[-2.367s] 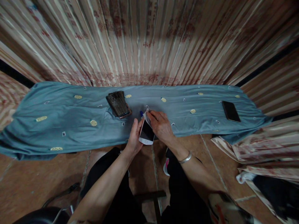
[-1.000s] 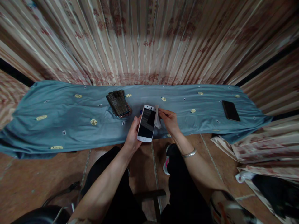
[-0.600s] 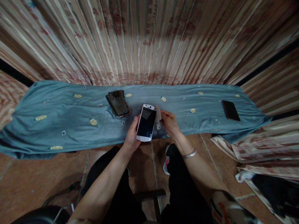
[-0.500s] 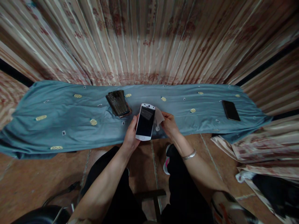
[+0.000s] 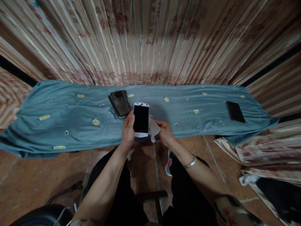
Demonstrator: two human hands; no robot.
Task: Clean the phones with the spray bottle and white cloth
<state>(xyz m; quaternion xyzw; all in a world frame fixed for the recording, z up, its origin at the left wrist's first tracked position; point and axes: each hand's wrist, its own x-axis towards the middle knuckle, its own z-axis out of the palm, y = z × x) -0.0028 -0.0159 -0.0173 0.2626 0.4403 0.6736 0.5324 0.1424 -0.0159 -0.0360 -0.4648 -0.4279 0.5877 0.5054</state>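
Note:
A white smartphone point(image 5: 141, 121) with a dark screen is held upright over the near edge of the cloth. My left hand point(image 5: 128, 128) grips it along its left side, thumb at the front edge. Fingers of my right hand point(image 5: 166, 133) are closed on a pale wiping cloth point(image 5: 154, 128), which hangs beside the phone's lower right edge. Whether the wiping cloth touches the phone I cannot tell. Just behind my left hand lies a stack of dark phones point(image 5: 120, 104), partly overlapping each other.
A blue-green cloth point(image 5: 70, 110) with yellow pineapple prints covers the long table. One dark phone point(image 5: 235, 112) lies by itself at the right. Patterned curtains point(image 5: 145, 44) hang behind the table. At lower left stands a rounded black object point(image 5: 44, 216) with a cable.
The white phone has moved left and is held straighter. My right hand and the wiping cloth have shifted slightly left and lower. The stack and the lone phone keep their places.

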